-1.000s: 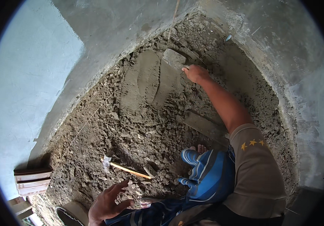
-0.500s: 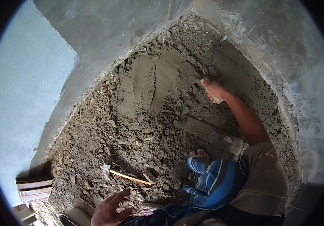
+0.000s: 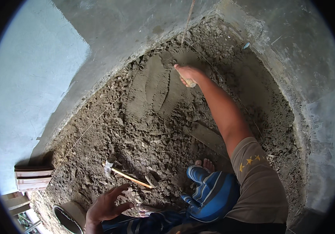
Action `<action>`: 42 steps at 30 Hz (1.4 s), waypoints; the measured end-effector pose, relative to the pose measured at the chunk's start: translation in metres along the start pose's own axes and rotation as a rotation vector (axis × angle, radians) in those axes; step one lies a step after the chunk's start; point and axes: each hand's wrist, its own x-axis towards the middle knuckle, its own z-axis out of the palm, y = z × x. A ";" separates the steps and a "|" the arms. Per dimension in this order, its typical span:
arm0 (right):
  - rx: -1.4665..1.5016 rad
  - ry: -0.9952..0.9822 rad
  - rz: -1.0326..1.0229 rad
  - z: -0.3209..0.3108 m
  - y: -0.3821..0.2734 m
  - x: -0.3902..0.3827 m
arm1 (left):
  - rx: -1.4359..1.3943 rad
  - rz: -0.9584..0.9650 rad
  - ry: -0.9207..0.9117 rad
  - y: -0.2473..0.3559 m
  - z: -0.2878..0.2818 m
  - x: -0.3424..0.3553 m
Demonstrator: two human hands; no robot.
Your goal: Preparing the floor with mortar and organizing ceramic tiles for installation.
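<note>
My right hand (image 3: 187, 76) is wrapped round a trowel's pale handle; the trowel's blade (image 3: 168, 59) lies on grey wet mortar (image 3: 154, 89) spread over rubble near the corner. A thin string crosses beside the trowel, to its right. Low in the view my left hand (image 3: 109, 204) hovers with fingers apart and holds nothing, nearest to a hammer (image 3: 128, 176) with a wooden handle lying on the rubble. A mortar-coated board (image 3: 202, 132) lies partly hidden under my right forearm.
Concrete walls (image 3: 280, 58) meet at the far corner. A stack of tiles (image 3: 33, 179) leans by the left wall, with a bucket (image 3: 72, 216) at lower left. My bare feet (image 3: 204, 164) stand on rubble (image 3: 89, 148). A second string runs across the left side.
My right hand first moved back toward me with the trowel, then forward and left onto the spread mortar, which now reaches wider than one second ago. My left hand stays low with fingers apart.
</note>
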 end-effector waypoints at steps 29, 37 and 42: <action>-1.121 0.043 -0.465 0.085 0.102 -0.164 | 0.022 0.189 0.042 0.003 -0.002 -0.039; -1.072 0.278 -0.419 0.082 -0.011 -0.061 | -0.009 0.003 0.072 -0.018 0.001 -0.038; -0.849 0.369 -0.247 0.054 -0.036 -0.014 | -0.065 -0.072 0.073 -0.008 -0.002 -0.038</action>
